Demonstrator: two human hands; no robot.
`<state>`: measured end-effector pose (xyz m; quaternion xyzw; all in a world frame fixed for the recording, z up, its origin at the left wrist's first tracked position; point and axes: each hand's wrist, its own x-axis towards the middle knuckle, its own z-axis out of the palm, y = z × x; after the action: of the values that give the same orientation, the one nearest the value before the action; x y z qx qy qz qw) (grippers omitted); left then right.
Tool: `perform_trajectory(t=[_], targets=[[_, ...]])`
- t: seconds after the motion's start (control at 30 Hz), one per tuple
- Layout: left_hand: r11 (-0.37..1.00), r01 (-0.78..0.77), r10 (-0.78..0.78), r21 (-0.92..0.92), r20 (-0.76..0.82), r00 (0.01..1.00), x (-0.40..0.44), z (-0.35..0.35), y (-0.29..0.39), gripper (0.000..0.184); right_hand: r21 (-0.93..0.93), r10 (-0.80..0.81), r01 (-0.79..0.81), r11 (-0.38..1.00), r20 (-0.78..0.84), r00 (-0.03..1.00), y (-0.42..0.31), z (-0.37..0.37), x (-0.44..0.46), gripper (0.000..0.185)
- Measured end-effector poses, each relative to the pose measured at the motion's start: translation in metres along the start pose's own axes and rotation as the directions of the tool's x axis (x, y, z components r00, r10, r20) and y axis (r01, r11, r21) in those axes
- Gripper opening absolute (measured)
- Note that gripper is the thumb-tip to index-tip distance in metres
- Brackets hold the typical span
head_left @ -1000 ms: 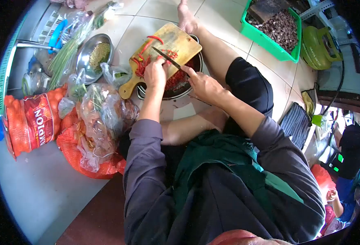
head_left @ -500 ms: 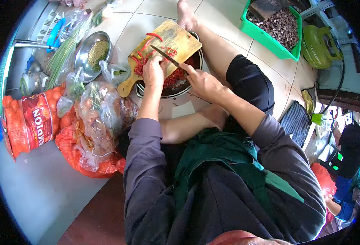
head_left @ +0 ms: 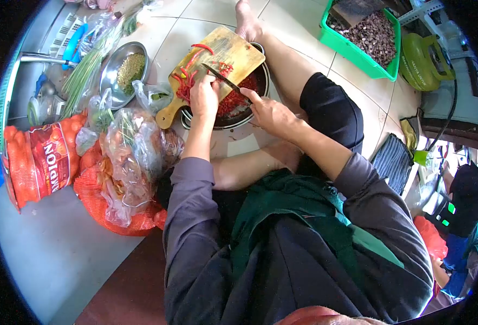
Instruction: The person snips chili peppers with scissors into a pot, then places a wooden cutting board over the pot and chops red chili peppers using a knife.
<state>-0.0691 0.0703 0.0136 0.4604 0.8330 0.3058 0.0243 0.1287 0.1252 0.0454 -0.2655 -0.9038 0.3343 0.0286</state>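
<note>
A wooden cutting board [head_left: 239, 46] lies tilted across the rim of a round pot [head_left: 266, 86], its handle toward the lower left. Red chillies [head_left: 184, 86] are bunched on the board's left side, and my left hand [head_left: 204, 97] is closed over some of them with bent fingers. My right hand [head_left: 274, 115] grips a knife [head_left: 222, 78], whose dark blade points up and left over the board, close to my left fingertips. Small cut chilli pieces [head_left: 225, 69] lie beyond the blade. More chopped red chilli [head_left: 232, 104] fills the pot below.
A steel bowl [head_left: 108, 76] with chopped greens stands left of the board. Plastic bags [head_left: 133, 157] and an orange net sack [head_left: 44, 160] sit at the left. A green crate [head_left: 325, 35] and gas cylinder [head_left: 420, 65] are at the right. Another person [head_left: 458, 260] is at far right.
The knife and my right hand have shifted slightly down. The cutting board has moved slightly left, and my left hand stays on the chillies.
</note>
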Motion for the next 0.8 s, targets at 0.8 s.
perform_trajectory(t=[0.8], targets=[[0.995, -0.025, 0.024, 0.093, 0.014, 1.000, 0.006, 0.001, 0.010, 0.014, -0.160, 0.022, -0.014, 0.987, 0.054, 0.998, 0.001, 0.007, 0.014, 0.061]])
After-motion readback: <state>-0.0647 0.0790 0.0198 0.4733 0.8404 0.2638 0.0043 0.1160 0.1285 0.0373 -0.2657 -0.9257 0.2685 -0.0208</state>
